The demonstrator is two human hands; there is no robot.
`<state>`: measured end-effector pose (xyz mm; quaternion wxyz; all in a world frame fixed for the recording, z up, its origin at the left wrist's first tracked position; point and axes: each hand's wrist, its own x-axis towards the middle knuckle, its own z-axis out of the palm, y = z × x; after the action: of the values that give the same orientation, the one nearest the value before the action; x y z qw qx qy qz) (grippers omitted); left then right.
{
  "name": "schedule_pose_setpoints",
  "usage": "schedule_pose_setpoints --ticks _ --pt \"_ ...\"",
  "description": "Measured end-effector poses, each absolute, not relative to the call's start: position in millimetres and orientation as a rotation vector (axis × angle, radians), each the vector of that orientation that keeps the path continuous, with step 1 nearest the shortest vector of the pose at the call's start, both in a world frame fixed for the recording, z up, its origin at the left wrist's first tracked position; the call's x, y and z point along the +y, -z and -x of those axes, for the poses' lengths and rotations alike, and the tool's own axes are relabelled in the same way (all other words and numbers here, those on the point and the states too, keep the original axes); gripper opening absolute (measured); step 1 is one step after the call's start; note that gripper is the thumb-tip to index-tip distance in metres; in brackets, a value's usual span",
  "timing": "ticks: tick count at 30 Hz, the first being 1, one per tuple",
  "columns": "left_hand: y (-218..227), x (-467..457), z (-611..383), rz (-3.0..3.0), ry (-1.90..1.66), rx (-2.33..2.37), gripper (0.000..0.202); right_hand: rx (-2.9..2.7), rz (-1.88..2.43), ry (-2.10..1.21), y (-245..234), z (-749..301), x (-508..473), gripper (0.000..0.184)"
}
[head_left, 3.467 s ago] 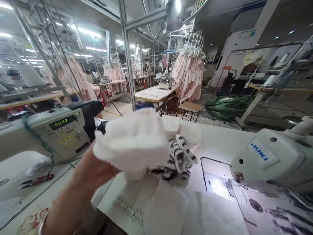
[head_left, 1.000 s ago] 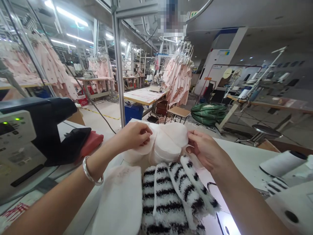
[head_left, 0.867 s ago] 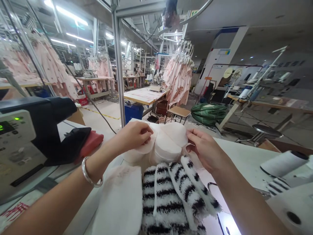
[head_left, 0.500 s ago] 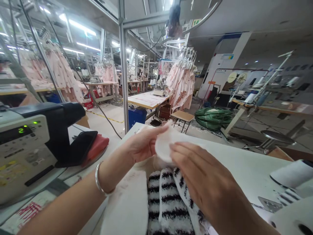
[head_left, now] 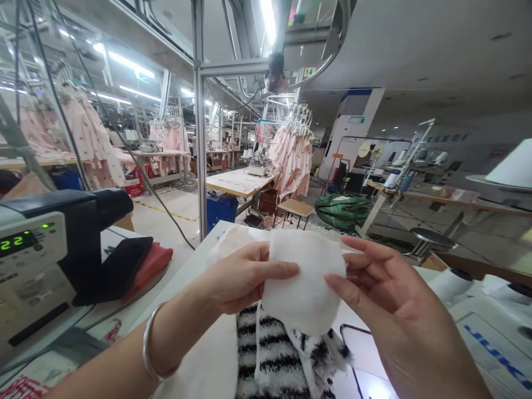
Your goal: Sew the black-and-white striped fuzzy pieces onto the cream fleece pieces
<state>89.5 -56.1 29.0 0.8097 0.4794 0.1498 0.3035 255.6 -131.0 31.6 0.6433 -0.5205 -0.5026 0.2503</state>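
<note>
A rounded white fabric piece (head_left: pixel 310 302) is held up in front of me over the table. My left hand (head_left: pixel 249 274) grips its left edge, thumb flat on the front and fingers behind. At its right edge is my right hand (head_left: pixel 386 299), with the thumb on the near face and the fingers curled behind the rim. Below lies black-and-white striped fluffy fabric (head_left: pixel 266 354), partly hidden by the white piece. Plain white fabric (head_left: pixel 199 360) spreads to its left, under my left forearm.
A sewing machine (head_left: pixel 33 249) with a lit display stands at left, beside folded red cloth (head_left: pixel 152 266). Thread cones (head_left: pixel 451 284) and a JUKI machine (head_left: pixel 494 343) are at right. A metal post (head_left: pixel 200 138) rises beyond the white table. Pink garments (head_left: pixel 291 158) hang farther back.
The white piece has turned so its broad face is toward me. My right hand has shifted from lying over it to its right edge. The view has swung slightly right and up.
</note>
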Motion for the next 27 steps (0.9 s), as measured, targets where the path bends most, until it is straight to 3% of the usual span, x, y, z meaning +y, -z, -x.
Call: schedule_pose_setpoints --ticks 5,15,18,21,24,27 --pt "-29 -61 -95 -0.975 -0.663 0.392 0.025 -1.155 1.156 -0.501 -30 -263 -133 0.043" --pt "-33 -60 -94 -0.737 -0.610 0.443 0.058 -1.159 1.210 -0.466 -28 -268 -135 0.042" --pt "-29 -60 -95 -0.801 -0.638 0.379 0.035 -1.175 1.237 -0.411 -27 -269 -137 0.041" --pt "-26 -63 -98 -0.885 -0.728 0.370 0.020 -1.318 1.336 -0.002 -27 -262 -146 0.032" --pt "-27 -69 -102 -0.934 -0.741 0.323 0.035 -1.588 1.325 0.311 -25 -248 -155 0.021" --pt "-30 -78 -104 -1.030 -0.662 0.165 0.059 -1.634 1.336 0.223 -23 -234 -155 0.027"
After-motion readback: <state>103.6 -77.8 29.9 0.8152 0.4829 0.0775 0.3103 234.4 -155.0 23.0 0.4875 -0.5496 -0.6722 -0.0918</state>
